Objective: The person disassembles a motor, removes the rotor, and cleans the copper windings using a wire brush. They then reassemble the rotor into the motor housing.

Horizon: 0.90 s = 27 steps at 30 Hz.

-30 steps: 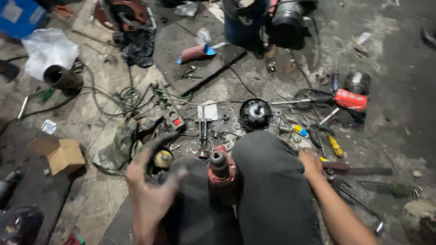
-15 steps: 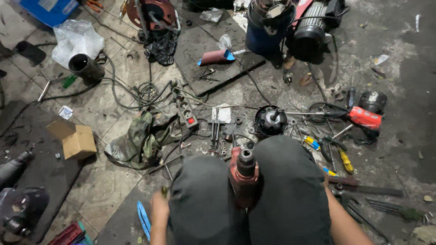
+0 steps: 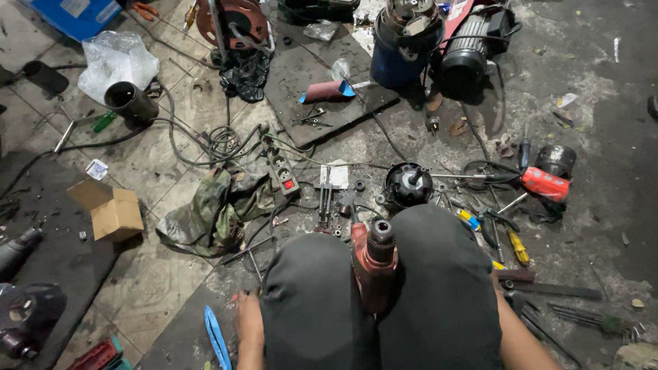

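Far left: dark power tool body (image 3: 17, 250) on black mat, then open brown cardboard box (image 3: 113, 212) on tile floor, crumpled camo cloth (image 3: 216, 209) beside it. Blue plastic-handled tool (image 3: 218, 337) lies on floor just left of left hand (image 3: 248, 322).

Left hand is down by the left knee, pressing at the floor; fingers mostly hidden by the leg, can't tell if spread or pinching anything.

Centre: red, grimy drill body with metal chuck (image 3: 373, 264) is clamped upright btwn the knees in grey trousers, chuck end pointing away from the person. Neither hand touches it. White power strip w/ red switch (image 3: 282, 173) sits ahead on the floor, black round motor housing (image 3: 408, 183) just beyond the right knee.

Right: only the forearm (image 3: 524, 336) shows by the right thigh; hand itself out of frame, fingers can't tell.

Judgement: w/ drill held by knees alone, keep the squeeze even so it doesn't tip. Small screws & parts scattered ahead, so reach slow and don't sweep them. Yellow-handled screwdrivers (image 3: 517, 248) are near the right knee, an easy grab on that side.
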Each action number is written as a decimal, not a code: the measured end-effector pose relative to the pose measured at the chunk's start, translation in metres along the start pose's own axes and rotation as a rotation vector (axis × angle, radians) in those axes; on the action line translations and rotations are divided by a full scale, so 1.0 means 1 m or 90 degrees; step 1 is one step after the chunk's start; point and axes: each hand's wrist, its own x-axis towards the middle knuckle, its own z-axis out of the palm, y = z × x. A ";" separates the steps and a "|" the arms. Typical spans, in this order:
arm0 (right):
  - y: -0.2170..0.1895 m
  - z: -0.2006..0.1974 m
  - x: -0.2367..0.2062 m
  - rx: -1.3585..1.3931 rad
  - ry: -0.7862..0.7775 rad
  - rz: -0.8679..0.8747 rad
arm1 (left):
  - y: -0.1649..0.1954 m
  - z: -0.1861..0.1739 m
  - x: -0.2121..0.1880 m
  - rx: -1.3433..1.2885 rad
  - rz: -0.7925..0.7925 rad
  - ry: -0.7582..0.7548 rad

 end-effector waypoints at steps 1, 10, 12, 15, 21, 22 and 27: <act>0.004 0.000 -0.003 0.036 0.004 0.013 | 0.004 -0.009 0.001 -0.086 -0.067 -0.026; -0.025 -0.113 0.021 0.394 0.232 -0.051 | 0.161 -0.237 -0.012 -0.511 0.280 -0.015; -0.066 -0.169 0.003 0.560 0.189 -0.239 | 0.213 -0.266 -0.026 -0.498 0.511 -0.091; -0.148 -0.236 -0.032 0.484 0.004 -0.380 | 0.262 -0.280 -0.037 -0.523 0.512 -0.244; -0.256 -0.273 -0.060 0.454 -0.104 -0.624 | 0.263 -0.269 -0.042 -0.604 0.422 -0.252; -0.258 -0.272 -0.062 0.492 -0.119 -0.612 | 0.263 -0.265 -0.043 -0.594 0.424 -0.198; -0.254 -0.258 -0.065 0.565 -0.092 -0.559 | 0.271 -0.254 -0.052 -0.630 0.446 -0.001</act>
